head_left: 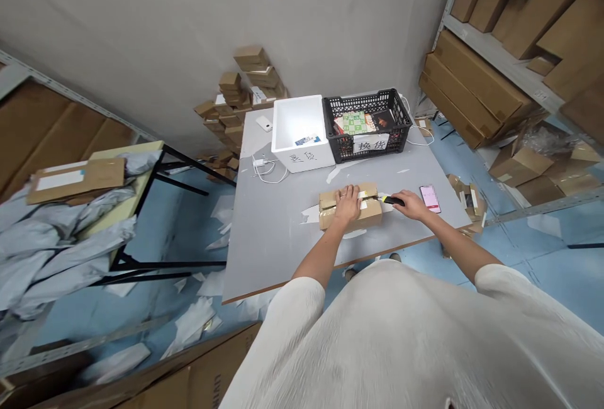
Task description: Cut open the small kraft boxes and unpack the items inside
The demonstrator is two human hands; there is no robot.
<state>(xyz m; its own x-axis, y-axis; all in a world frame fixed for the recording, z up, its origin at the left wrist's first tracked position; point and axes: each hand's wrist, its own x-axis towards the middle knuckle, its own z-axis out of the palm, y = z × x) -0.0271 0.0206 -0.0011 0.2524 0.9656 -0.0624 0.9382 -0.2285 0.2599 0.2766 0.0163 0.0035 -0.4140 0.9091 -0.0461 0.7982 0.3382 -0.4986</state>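
A small brown cardboard box (370, 219) with taped seams and a white label lies on the grey table (264, 233). My left hand (348, 203) is over its top and holds it down, fingertips near the far edge. In my right hand (409, 203) is a black and yellow utility knife (391, 200), gripped with the fingers closed around its handle. The knife points left, its front end at the right end of the box, along the top seam. Whether the blade is inside the cardboard cannot be made out. A phone (430, 199) with a pink screen lies right of my right hand.
Behind the box stand a white foam bin (302, 162) and a black plastic crate (368, 145) with packets inside. A charger cable (270, 173) lies at the table's left. Stacked cartons (231, 107), a side table (151, 151) with grey parcels, and loaded shelves (500, 38) surround me.
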